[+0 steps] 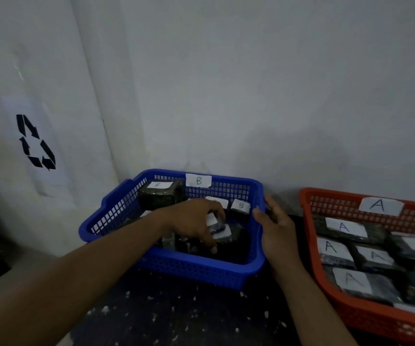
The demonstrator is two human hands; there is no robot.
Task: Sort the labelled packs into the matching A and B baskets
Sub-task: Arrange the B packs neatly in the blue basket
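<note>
Placement into the blue B basket (201,270) was in hand: the left hand (194,221) reached inside, fingers seemingly curled on a dark pack (217,228) at centre. The right hand (276,228) gripped the rim at three o'clock. Next: let go and withdraw.

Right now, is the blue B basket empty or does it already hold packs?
Holding packs: several dark packs with white B labels lie inside the blue basket, and the left hand reaches in among them.
</note>
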